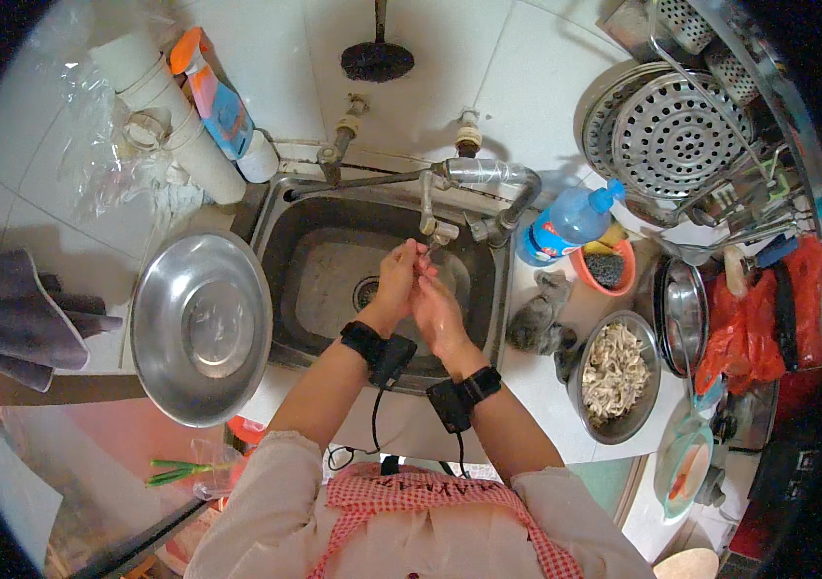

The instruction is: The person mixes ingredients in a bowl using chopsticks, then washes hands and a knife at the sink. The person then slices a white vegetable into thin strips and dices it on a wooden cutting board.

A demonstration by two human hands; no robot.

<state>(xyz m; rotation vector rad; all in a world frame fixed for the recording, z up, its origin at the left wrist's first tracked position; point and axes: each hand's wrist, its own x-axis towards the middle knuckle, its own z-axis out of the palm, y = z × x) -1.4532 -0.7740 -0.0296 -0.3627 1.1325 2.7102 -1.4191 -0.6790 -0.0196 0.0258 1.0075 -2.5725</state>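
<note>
Both hands are over the right part of a metal sink (324, 311), just below the tap (440, 229). My left hand (398, 279) and my right hand (438, 311) touch at the fingertips, with the palms partly facing each other. No object shows in either one; the space between the fingers is partly hidden. The skin looks wet. A black strap with a small device sits on each wrist. A large steel basin (165, 326) stands left of the sink. To the right, a metal bowl (655, 405) holds shredded pale food (613, 373), probably mushrooms.
A blue-capped bottle (563, 224) stands beside an orange cup (624, 279) with a scouring pad. Grey crumpled plastic (537, 318) lies on the right counter. Perforated steel plates (682, 137) lean behind. At left are a spray bottle (219, 108) and a dark cloth (13, 311).
</note>
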